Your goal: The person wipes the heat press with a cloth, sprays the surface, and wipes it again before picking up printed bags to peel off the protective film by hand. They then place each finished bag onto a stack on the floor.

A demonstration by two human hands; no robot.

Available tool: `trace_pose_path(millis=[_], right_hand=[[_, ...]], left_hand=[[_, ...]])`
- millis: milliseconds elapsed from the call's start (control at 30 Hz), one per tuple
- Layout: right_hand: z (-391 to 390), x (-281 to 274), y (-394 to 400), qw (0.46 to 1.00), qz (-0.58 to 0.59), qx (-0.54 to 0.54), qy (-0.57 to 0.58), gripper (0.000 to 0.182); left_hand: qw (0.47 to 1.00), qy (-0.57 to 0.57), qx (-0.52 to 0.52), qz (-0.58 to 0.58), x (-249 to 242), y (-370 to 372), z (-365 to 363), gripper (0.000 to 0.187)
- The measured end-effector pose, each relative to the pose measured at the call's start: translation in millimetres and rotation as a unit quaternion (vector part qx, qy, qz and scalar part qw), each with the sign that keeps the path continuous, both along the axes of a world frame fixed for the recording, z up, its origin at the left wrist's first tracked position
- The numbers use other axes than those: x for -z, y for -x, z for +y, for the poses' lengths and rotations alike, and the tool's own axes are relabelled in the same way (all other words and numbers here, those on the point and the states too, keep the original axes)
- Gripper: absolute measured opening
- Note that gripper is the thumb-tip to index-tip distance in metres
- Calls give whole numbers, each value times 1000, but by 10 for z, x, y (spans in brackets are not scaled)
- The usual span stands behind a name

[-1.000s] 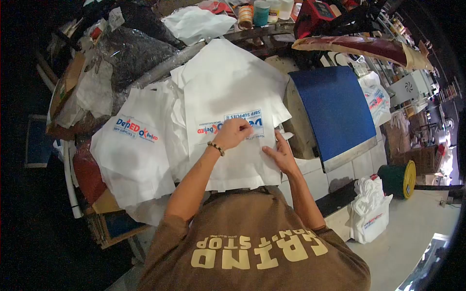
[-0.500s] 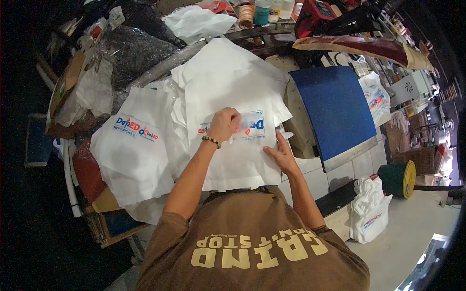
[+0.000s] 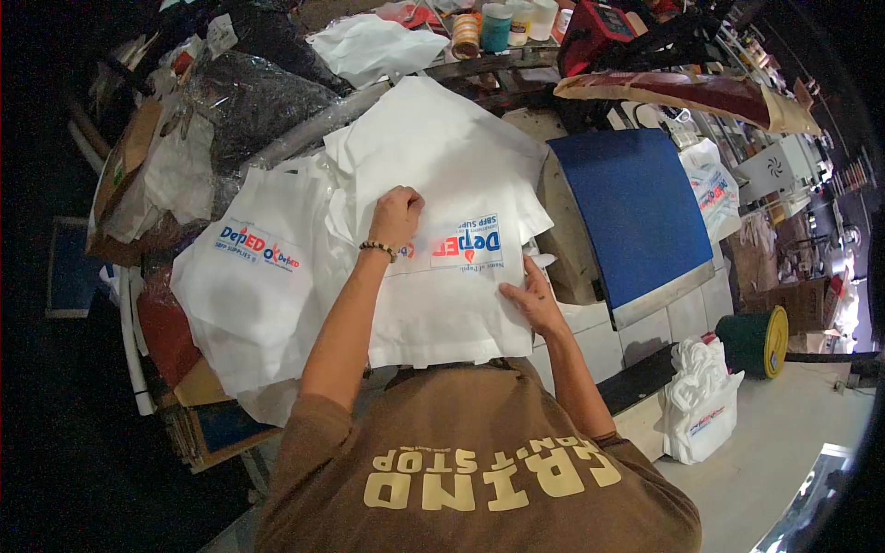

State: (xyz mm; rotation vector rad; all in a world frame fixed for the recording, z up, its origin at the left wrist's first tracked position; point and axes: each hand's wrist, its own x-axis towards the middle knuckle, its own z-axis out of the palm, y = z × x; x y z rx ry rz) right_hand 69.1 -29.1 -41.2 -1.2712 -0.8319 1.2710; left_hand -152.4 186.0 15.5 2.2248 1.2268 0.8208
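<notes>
A white bag (image 3: 442,318) lies before me on a stack of similar white sheets. Its upside-down red and blue "DepED" print (image 3: 466,242) sits toward the right side. My left hand (image 3: 396,217), with a beaded bracelet at the wrist, is closed in a pinch just left of the print. It grips what looks like a thin clear film (image 3: 422,245), which blurs the print's left part. At the bag's right edge, my right hand (image 3: 533,297) holds the fabric, thumb on top; some fingers are hidden.
Printed white bags (image 3: 253,286) lie at the left beside clear plastic wrap (image 3: 253,106). A blue pad (image 3: 636,217) on a machine stands close at my right. Beyond are jars (image 3: 495,29), a folded bag pile (image 3: 702,401) and a green can (image 3: 751,341).
My left hand has moved left and slightly away from me, off the print, and more of the lettering shows sharply. My right hand stays at the bag's edge.
</notes>
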Motion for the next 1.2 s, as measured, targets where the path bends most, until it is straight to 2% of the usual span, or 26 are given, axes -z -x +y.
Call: trace_pose_path(millis=[233,367,633,700,800,867,933,1000,1033,1067,1133,1167,1200], right_hand=[[4,-17,-29,999,-28,-17,-9,66],[-2,231,-58,1000,-26,4,-5,67],[-3,64,-50,999,-34,-2,-1,67],[-30,-5,-64,999,-29,-19,7,76],[-31,-105,-47,999,-15,-25,22,76],[-36,109,-99,999,-31,-18,22,76],[-39,63,-107,999,-48,-10,22,76],[-61,-335,-15,999,-11,-28,14,70],[-88,-187,-55,984,-166,-67,22,66],[-92,-79,-175,940,-328,-91,19,63],[-231,-273,-202,977,-188,-91,-38,53],[-234,-905,-94,953,-287,-91,-13,53],[-304,-1456,21,921,-378,-91,21,52]], left_hand=[[999,-24,-29,-5,21,185,346,14],[998,-30,-48,-20,-13,265,470,14],[996,-45,-74,9,-32,532,821,13],[995,-64,-76,7,-87,634,913,14],[992,-92,-80,6,-161,861,1020,17],[989,-100,-98,-50,-163,1078,1136,18],[982,-96,-159,-13,-467,1272,1011,20],[975,2,-211,-64,-871,1588,713,23],[980,-16,-186,-64,-869,1791,679,22],[976,-17,-175,-127,-909,1852,514,20],[963,20,-178,-202,-902,1996,384,12],[957,20,-122,-264,-967,2022,261,14],[951,21,-174,-254,-1218,1885,28,14]])
